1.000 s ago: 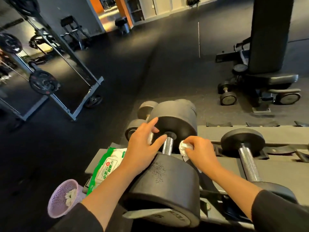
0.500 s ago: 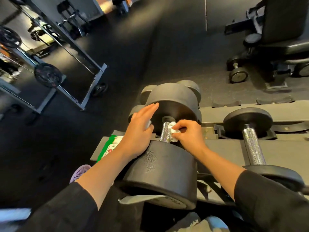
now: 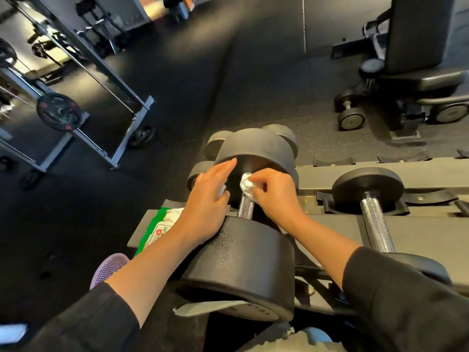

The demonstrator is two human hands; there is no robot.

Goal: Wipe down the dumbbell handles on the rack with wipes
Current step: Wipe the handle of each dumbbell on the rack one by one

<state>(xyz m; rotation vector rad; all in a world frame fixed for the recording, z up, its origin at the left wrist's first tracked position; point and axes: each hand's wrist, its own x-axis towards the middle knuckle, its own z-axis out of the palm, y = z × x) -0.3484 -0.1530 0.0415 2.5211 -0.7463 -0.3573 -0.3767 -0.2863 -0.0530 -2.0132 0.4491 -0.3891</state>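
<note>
A large black dumbbell (image 3: 238, 262) lies on the grey rack (image 3: 330, 224) directly below the camera, its near head big in the foreground and its far head (image 3: 256, 151) beyond; the knurled metal handle (image 3: 245, 208) shows between them, only its lower part uncovered. The right hand (image 3: 275, 196) has its fingers curled round a crumpled white wipe (image 3: 247, 186), pinching it against the upper end of that handle where it meets the far head; the left hand (image 3: 209, 201) lies with fingers straight and together, resting against the inner face of the far head and the left side of the handle, with a bit of white showing under its fingers, perhaps another wipe, though the view is too cramped to be sure. Both forearms are bare below dark sleeves.

A green and white wipes packet (image 3: 158, 228) lies on the left end of the rack, just beside the left wrist; it carries a red shield mark and small print, but the writing is too small and tilted to read. Embossed letters run along the bottom rim of the near head, seen upside down and not legible. A lilac mesh basket (image 3: 107, 269) sits below the packet, partly hidden by the left forearm.

To the right a second dumbbell (image 3: 375, 222) rests in its cradle, its handle bare; on the floor beyond are a bench (image 3: 416, 80) with small dumbbells beside it and, at left, a plate rack (image 3: 76, 115).
</note>
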